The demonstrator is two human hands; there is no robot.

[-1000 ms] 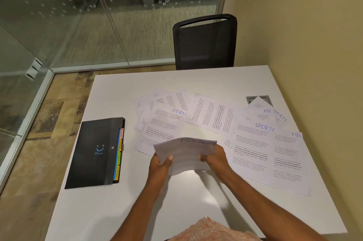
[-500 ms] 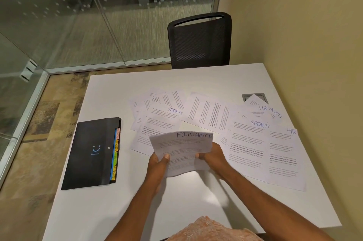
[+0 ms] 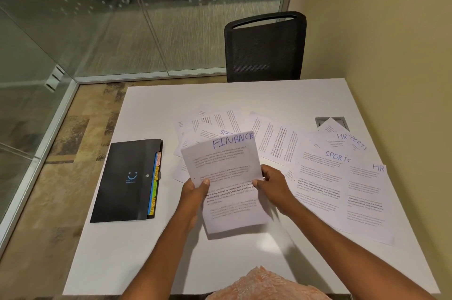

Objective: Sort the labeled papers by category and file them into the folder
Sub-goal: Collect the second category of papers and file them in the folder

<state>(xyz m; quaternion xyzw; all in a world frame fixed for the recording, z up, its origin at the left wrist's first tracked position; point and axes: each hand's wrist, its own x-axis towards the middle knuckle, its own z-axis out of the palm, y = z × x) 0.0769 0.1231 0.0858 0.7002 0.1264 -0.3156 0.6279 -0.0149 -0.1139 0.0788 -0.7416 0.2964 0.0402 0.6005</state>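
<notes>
**FINANCE sheet held in both hands, right of the folder**

A sheet headed FINANCE [image 3: 227, 165] is gripped at its two side edges, raised and tilted above the table [image 3: 171, 263], just to the right of the black folder [image 3: 124, 182]. By the left hand [image 3: 195, 192] it is pinched with the thumb laid on the printed face and the fingers curled out of sight behind. By the right hand [image 3: 274, 184] the opposite edge is pinched, thumb on the front, fingers folded behind the paper.

The heading is written in blue capitals across the top; blocks of printed text run below it. The folder lies closed and flat, with coloured tabs [image 3: 155, 182] along its right edge; SPORTS and FINANCE can be read there.

Further right of the folder, loose papers [image 3: 318, 177] are spread overlapping, marked SPORTS and HR. Several are partly covered by the held sheet, and one SPORTS heading is cut off. The printed text is too small to be read, and the topmost tab cannot be made out.
</notes>
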